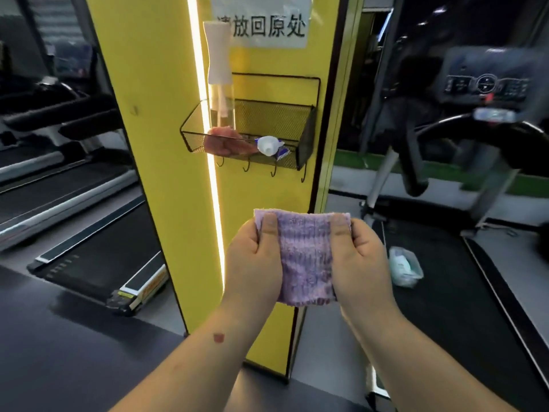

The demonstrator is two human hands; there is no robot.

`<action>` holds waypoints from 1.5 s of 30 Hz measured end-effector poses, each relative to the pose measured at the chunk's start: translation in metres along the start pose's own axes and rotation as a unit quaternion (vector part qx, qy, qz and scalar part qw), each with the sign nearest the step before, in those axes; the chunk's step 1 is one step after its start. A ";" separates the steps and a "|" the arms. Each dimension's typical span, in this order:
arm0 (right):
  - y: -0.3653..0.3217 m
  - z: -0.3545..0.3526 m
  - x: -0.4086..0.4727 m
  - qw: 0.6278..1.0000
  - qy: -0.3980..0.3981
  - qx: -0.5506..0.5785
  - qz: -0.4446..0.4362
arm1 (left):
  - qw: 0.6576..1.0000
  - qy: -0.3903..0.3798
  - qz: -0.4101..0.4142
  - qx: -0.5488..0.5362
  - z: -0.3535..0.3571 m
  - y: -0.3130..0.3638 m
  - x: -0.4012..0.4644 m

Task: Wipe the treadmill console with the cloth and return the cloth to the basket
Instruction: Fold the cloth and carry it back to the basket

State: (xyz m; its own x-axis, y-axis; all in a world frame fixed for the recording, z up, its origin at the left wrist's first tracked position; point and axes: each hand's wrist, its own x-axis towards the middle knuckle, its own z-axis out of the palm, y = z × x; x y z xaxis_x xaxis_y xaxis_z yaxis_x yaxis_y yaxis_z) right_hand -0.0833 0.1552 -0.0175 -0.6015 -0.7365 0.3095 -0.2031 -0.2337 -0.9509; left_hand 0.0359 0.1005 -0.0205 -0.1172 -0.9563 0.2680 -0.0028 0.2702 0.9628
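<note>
A folded purple cloth [304,257] is stretched between both hands in front of a yellow pillar. My left hand [252,263] pinches its left edge, thumb on top. My right hand [361,263] pinches the right edge the same way. Above them a black wire mesh basket [306,135] hangs on the pillar, well clear of the cloth. The treadmill console [487,81] with its buttons and dial is at the upper right, blurred.
In the basket stand a tall spray bottle [219,84], a pink cloth [225,142] and a small white bottle [269,145]. Hooks hang under the basket. A plastic packet [405,266] lies on the right treadmill's belt. More treadmills [89,233] are at the left.
</note>
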 end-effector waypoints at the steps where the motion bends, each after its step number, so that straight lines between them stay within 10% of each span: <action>1: 0.002 -0.004 0.006 1.000 0.003 0.001 0.000 | 1.000 -0.010 0.000 -0.004 0.006 0.000 0.004; 18: 0.032 0.016 0.111 0.996 -0.003 0.024 0.081 | 0.966 -0.098 -0.210 -0.117 0.043 -0.022 0.130; 32: 0.100 0.050 0.205 0.995 0.021 -0.100 0.012 | 0.989 0.030 0.026 0.143 0.091 -0.062 0.205; 45: 0.098 0.056 0.203 0.990 -0.036 -0.103 0.095 | 0.965 -0.144 -0.003 0.219 0.087 -0.062 0.213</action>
State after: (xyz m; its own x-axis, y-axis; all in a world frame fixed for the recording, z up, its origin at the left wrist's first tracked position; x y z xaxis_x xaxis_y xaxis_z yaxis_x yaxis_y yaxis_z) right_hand -0.1819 -0.0524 -0.0487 -0.5888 -0.7998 0.1165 -0.2483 0.0419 -0.9678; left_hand -0.0753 -0.1105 -0.0264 -0.3873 -0.9041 0.1809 -0.4166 0.3466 0.8404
